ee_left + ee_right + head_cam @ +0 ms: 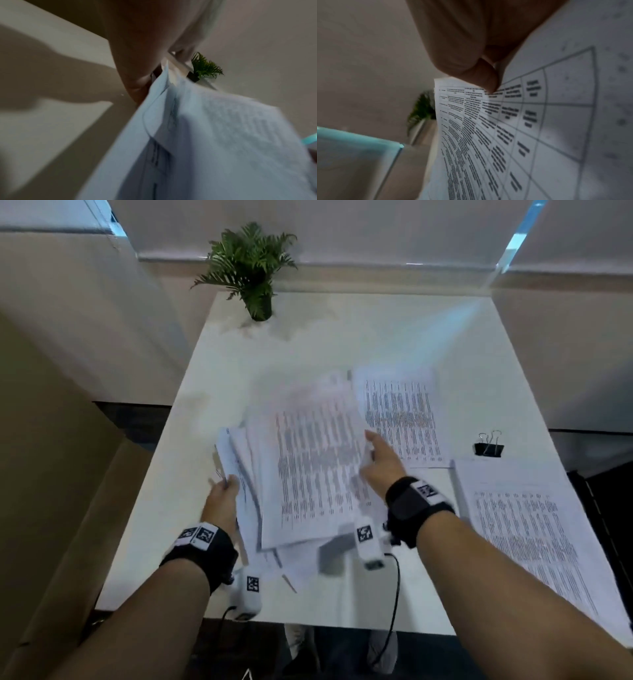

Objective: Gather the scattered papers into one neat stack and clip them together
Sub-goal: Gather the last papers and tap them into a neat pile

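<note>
A loose bundle of printed papers (pixel 308 470) is lifted above the middle of the white table (pixel 342 347), its sheets fanned and uneven. My left hand (pixel 224 494) grips the bundle's left edge. My right hand (pixel 378 460) pinches its right edge, thumb on the printed top sheet (pixel 513 135). In the left wrist view the papers (pixel 214 135) fill the lower right, blurred. One printed sheet (pixel 400 419) lies flat beyond my right hand. Another sheet (pixel 527 539) lies at the table's right front. A black binder clip (pixel 489 447) stands near the right edge.
A small potted fern (pixel 250 272) stands at the table's far left corner. Beige partition walls (pixel 78 337) close in on the left and back. Dark floor (pixel 325 655) shows below the table's front edge.
</note>
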